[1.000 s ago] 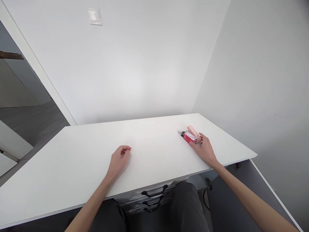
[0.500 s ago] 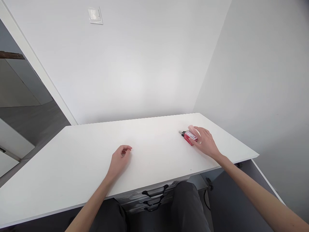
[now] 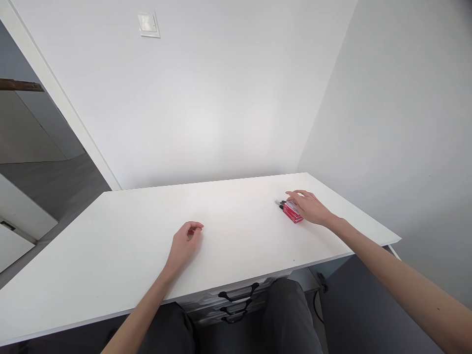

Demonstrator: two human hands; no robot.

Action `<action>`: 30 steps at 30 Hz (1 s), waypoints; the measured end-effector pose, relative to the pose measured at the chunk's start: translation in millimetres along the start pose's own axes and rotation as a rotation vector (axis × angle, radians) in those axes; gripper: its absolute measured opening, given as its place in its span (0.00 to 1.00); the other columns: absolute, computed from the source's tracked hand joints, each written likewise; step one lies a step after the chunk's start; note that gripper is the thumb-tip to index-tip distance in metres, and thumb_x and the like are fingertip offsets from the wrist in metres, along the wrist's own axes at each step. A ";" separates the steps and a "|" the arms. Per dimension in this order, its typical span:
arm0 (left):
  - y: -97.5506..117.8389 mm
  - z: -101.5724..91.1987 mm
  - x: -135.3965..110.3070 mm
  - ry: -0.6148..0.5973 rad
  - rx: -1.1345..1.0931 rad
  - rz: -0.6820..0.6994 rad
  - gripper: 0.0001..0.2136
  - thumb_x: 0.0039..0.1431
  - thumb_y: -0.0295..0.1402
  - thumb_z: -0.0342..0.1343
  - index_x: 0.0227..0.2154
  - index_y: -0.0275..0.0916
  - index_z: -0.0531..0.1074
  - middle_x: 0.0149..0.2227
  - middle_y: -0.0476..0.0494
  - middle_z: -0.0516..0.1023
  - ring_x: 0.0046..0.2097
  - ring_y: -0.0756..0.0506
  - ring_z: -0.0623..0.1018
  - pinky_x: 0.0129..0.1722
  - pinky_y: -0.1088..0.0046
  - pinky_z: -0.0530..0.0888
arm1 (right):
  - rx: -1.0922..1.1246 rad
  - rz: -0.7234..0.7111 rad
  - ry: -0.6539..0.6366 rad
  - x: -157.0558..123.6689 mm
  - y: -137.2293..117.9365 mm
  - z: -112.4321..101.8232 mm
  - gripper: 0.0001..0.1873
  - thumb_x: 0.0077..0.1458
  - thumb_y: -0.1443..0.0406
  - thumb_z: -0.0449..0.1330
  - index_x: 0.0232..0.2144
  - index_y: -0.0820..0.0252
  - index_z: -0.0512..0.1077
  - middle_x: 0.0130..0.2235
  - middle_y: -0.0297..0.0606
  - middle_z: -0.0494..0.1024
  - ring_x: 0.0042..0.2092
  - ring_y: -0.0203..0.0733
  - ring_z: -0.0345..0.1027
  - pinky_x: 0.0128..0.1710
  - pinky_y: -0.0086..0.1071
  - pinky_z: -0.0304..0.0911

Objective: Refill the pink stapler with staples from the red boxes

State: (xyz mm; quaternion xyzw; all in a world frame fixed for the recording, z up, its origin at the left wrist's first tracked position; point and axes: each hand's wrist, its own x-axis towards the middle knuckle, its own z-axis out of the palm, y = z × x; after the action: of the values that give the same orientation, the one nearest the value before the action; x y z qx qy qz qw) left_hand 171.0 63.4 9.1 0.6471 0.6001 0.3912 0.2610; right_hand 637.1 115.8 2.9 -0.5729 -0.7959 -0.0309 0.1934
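Note:
My left hand (image 3: 185, 242) rests on the white tabletop with its fingers curled round and the thumb near the fingertips. A reddish patch shows inside the curl, and I cannot make out whether it is an object. Over on the right, my right hand (image 3: 309, 206) is above a small red box (image 3: 292, 214) with a white label on top. Its fingers reach loosely across the box's upper side, apart from one another; the thumb is hidden. Black and white pens (image 3: 279, 203) lie against the left side of the box, partly covered by it and the hand.
The white tabletop (image 3: 228, 246) meets a wall behind. Black drawer handles (image 3: 239, 293) show under the front edge, between my knees. An open grey cabinet door (image 3: 363, 300) is at the lower right. A light switch (image 3: 149, 24) sits on the wall, and a doorway is at left.
My right hand has moved up and slightly left over the red box, its thumb going from the box's near side out of sight. My left hand keeps its place and curl.

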 end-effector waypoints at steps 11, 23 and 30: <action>2.0 -0.1 -1.8 -0.011 -0.010 -0.005 0.12 0.62 0.41 0.49 0.41 0.43 0.75 0.45 0.43 0.82 0.44 0.40 0.80 0.46 0.63 0.75 | 0.097 -0.015 0.182 -14.7 -50.1 -5.6 0.21 0.61 0.69 0.48 0.53 0.55 0.71 0.52 0.46 0.79 0.60 0.57 0.66 0.60 0.56 0.59; 1.8 -1.0 -2.8 -0.007 0.012 0.018 0.12 0.62 0.41 0.49 0.39 0.44 0.76 0.42 0.44 0.82 0.39 0.41 0.80 0.39 0.66 0.75 | 0.801 0.271 0.049 -13.7 -159.6 54.8 0.15 0.55 0.67 0.49 0.35 0.54 0.77 0.37 0.35 0.82 0.37 0.43 0.73 0.38 0.35 0.65; 4.5 -1.1 -6.8 -0.065 0.069 0.041 0.11 0.62 0.39 0.48 0.38 0.45 0.76 0.33 0.47 0.80 0.34 0.43 0.77 0.34 0.68 0.73 | 0.840 0.332 0.074 -21.3 -159.3 53.4 0.13 0.55 0.65 0.51 0.33 0.53 0.77 0.33 0.34 0.80 0.37 0.44 0.72 0.38 0.35 0.63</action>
State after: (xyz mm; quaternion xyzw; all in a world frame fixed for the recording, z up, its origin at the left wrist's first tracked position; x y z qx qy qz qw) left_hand 172.8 56.0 12.0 0.6803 0.5911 0.3541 0.2499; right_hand 481.1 56.6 -26.3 -0.5633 -0.6293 0.3057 0.4396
